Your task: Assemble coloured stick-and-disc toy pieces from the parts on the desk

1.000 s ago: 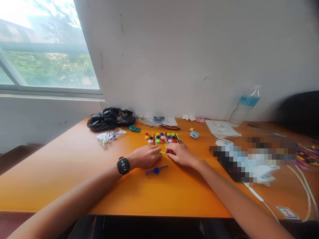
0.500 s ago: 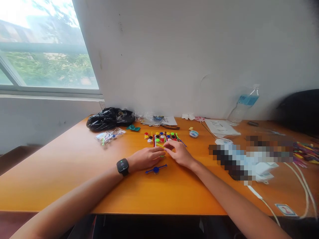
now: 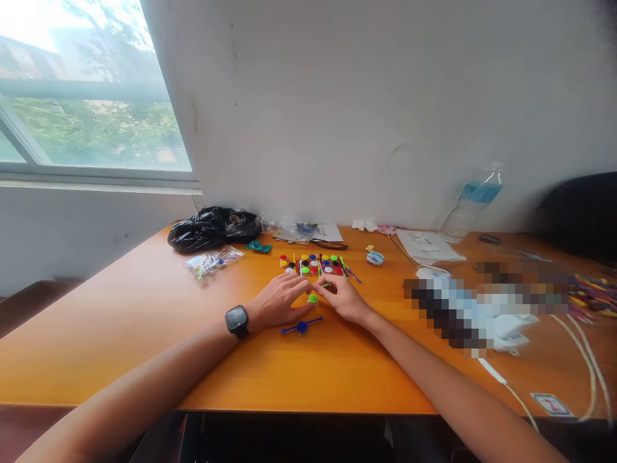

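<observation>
My right hand (image 3: 346, 301) pinches a thin green arrow-shaped plastic stick (image 3: 327, 285), partly hidden by its fingers. My left hand (image 3: 282, 299), with a black watch on its wrist, reaches in from the other side, its fingers stretched out and its thumb apart. Its fingertips meet those of my right hand. Between the hands, a round green piece (image 3: 313, 299) rests on the table near my left thumb. Closer to me lies a blue arrow spinner (image 3: 301, 327) with a round centre. Just beyond my hands are rows of coloured round pieces (image 3: 313, 264) and thin sticks.
A black plastic bag (image 3: 209, 231), a clear bag of small parts (image 3: 212, 262) and a teal item (image 3: 258, 247) lie at the back left. To the right are a small round container (image 3: 375, 258), papers (image 3: 429, 247), a plastic bottle (image 3: 470, 209) and white cables (image 3: 585, 360).
A yellow stick at my fingertips is gone from view, and a green one shows in my right hand. My left hand has shifted forward and opened, uncovering the round green piece.
</observation>
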`<state>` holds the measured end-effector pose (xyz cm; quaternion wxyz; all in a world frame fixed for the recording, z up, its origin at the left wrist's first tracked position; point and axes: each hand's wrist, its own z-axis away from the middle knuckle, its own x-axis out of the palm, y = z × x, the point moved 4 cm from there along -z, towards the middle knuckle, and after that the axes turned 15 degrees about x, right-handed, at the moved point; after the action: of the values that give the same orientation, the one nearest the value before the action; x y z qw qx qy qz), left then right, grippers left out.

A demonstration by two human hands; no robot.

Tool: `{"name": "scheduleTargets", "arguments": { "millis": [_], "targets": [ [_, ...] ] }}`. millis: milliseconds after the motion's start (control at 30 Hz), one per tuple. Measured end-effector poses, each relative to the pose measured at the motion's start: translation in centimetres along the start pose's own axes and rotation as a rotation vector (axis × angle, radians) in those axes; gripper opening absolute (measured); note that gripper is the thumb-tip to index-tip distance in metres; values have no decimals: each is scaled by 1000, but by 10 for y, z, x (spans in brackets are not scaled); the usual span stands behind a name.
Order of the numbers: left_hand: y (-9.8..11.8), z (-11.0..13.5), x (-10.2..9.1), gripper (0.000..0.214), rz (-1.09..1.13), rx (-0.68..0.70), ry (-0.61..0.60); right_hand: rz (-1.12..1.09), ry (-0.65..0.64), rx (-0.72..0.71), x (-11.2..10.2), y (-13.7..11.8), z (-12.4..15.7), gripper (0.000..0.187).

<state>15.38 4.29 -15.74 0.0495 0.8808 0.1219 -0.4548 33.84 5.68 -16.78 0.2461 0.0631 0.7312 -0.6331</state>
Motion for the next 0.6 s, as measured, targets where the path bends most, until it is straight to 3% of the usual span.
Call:
{"name": "scheduleTargets", "arguments": {
  "millis": [300, 600],
  "targets": [
    [-16, 6, 8, 19, 388, -292, 95, -13, -32, 40, 5, 11, -4, 34],
    [-14, 7, 4, 16, 393, -267, 107, -113, -63, 69, 8, 15, -4, 25]
  ]
}}
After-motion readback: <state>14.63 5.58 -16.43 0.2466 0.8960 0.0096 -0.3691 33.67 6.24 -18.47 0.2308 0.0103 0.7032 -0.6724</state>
